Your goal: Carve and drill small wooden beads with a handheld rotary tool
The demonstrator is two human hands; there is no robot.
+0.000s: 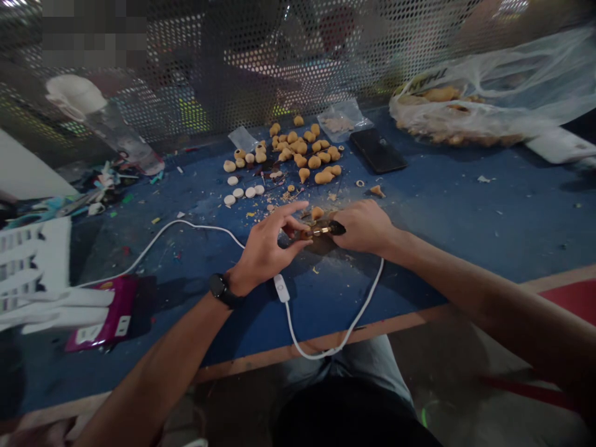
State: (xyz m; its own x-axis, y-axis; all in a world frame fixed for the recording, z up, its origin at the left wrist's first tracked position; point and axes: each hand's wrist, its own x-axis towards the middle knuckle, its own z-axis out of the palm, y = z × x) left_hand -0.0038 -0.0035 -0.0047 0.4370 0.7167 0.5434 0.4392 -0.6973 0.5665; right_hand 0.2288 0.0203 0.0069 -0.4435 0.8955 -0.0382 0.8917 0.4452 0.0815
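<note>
My right hand [363,226] grips a small black rotary tool [328,229] with a brass collar, its tip pointing left. My left hand [265,245] pinches a small tan carved piece [298,232] between fingers and thumb, right at the tool's tip. Just beyond the hands, a tan piece [317,213] lies on the blue workbench [410,248]. Further back stands a loose cluster of similar tan pieces [300,152], with several flat white discs [238,193] to its left. Tan dust and chips are scattered around them. A white cable [326,351] loops past both hands.
A black phone [377,151] and small clear bags lie at the back, with a filled plastic bag [465,105] to the right. A perforated metal screen [288,62] rises behind the bench. Scraps, a magenta packet [105,316] and white gloves [56,308] are at the left.
</note>
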